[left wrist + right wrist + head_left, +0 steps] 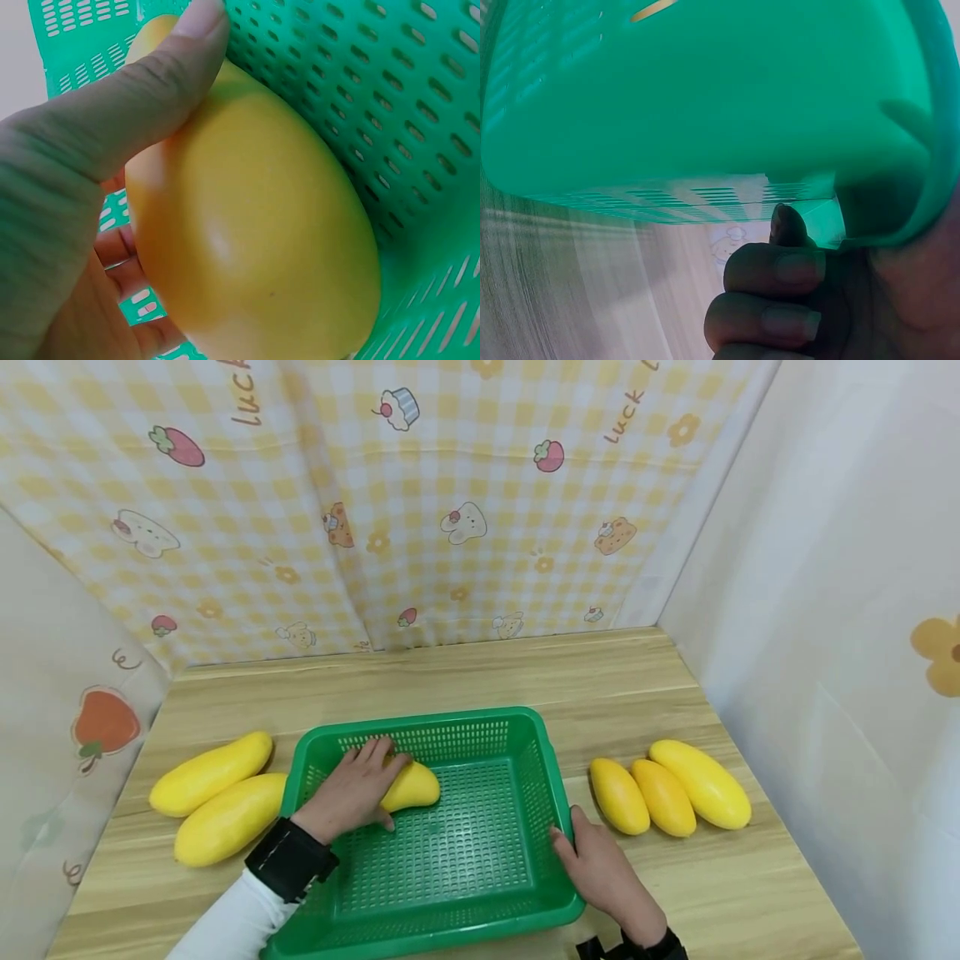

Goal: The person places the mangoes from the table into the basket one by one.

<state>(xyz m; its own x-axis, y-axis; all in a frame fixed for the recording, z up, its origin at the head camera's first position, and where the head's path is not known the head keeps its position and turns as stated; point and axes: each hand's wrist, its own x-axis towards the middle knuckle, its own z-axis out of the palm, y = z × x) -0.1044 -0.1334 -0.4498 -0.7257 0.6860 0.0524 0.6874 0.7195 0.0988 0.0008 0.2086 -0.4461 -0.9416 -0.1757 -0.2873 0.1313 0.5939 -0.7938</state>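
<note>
Currently the mango (pixel 417 787) sits inside the green basket (pixel 420 720), left side; can't tell if it's lying on the basket floor or slightly lifted. Left hand (pixel 358 789) grips it, thumb one side, fingers the other; hand hides the mango's left end in head view, and left wrist view cuts off its bottom. Right hand (pixel 606 870) is clamped on the basket's right rim, thumb inside, fingers curled outside; lowest finger cropped in right wrist view. Basket's near-left corner runs under the sleeve (pixel 236 918) and out of frame. Outside, on the table (pixel 600 677): two long yellow fruits (pixel 232 818) left, one partly behind the rim, contact unclear; two small mangoes (pixel 621 795) plus one long yellow fruit (pixel 701 783) right.
</note>
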